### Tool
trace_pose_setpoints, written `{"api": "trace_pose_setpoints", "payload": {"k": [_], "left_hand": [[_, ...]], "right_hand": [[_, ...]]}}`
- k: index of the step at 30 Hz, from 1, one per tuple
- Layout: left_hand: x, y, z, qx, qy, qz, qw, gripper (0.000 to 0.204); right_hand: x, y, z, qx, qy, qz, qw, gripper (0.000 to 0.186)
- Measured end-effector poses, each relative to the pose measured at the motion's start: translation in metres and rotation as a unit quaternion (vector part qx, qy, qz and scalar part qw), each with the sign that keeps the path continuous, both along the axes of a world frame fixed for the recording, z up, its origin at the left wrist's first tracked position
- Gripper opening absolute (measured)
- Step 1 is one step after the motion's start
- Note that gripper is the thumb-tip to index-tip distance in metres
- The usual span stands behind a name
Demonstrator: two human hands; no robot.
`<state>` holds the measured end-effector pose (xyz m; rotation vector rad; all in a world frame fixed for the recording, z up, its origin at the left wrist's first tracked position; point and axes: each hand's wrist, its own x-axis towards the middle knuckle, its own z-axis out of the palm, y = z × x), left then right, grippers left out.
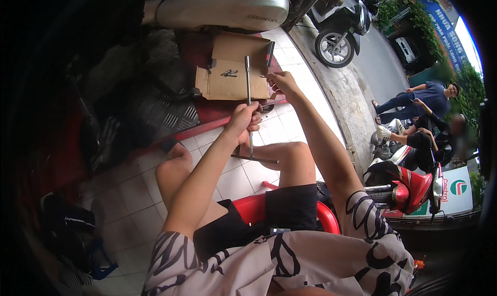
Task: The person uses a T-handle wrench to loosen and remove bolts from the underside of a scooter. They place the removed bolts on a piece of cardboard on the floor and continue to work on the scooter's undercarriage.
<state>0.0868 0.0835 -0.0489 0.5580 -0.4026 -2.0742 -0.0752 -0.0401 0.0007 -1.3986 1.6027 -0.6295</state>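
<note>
Two-handed work over an open carton. Your left hand point(243, 122) is wrapped round the shaft of a T-wrench point(248, 89), its narrow end upward and its crossbar low, near your knees. Your right hand point(283, 84), at the right edge of the box point(228, 93), appears to pinch a small piece point(263, 76) between the fingertips; it is too small to identify. Several metal parts point(229, 73) lie loose on the cardboard, left of the shaft; the box itself sits by the edge of a red platform point(205, 126).

For sound handling, grip the shaft firmly enough that the crossbar cannot swing against your legs, and hold the upper end steady. Grasp the small piece by its sides, directly above the box, so that a slip drops it onto cardboard rather than tile. Leave the loose parts grouped, where you can see them.

Lettering: the pale motorcycle panel point(222, 9) overhead bears a short word; a blue sign point(442, 32) at upper right carries large pale capitals; a white board point(461, 190) below it shows a green-and-red round emblem beside red letters. On the wrench, no marking is discernible.
</note>
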Motion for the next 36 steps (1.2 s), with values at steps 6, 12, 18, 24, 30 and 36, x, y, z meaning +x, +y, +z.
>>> {"api": "trace_pose_setpoints", "payload": {"k": [6, 12, 18, 24, 30, 36], "left_hand": [[0.0, -0.005, -0.004, 0.023, 0.005, 0.065, 0.998, 0.023], [0.002, -0.003, 0.01, 0.023, 0.049, 0.113, 0.992, 0.031], [-0.003, -0.002, 0.015, -0.052, 0.106, 0.089, 0.989, 0.031], [0.003, 0.0, 0.033, -0.102, 0.151, 0.102, 0.978, 0.034], [0.019, 0.001, 0.088, -0.266, 0.065, 0.101, 0.957, 0.038], [0.027, 0.004, 0.124, -0.368, -0.026, 0.132, 0.92, 0.047]], "right_hand": [[0.029, 0.047, -0.022, -0.019, -0.249, -0.003, 0.968, 0.022], [0.015, 0.145, -0.026, -0.099, -0.107, 0.127, 0.981, 0.032], [0.024, 0.198, 0.002, -0.121, -0.062, 0.154, 0.979, 0.048], [0.027, 0.213, 0.009, 0.021, -0.38, 0.111, 0.918, 0.078], [0.039, 0.213, 0.054, -0.095, -0.354, 0.081, 0.927, 0.08], [0.048, 0.192, 0.091, -0.227, -0.194, 0.14, 0.944, 0.093]]}}
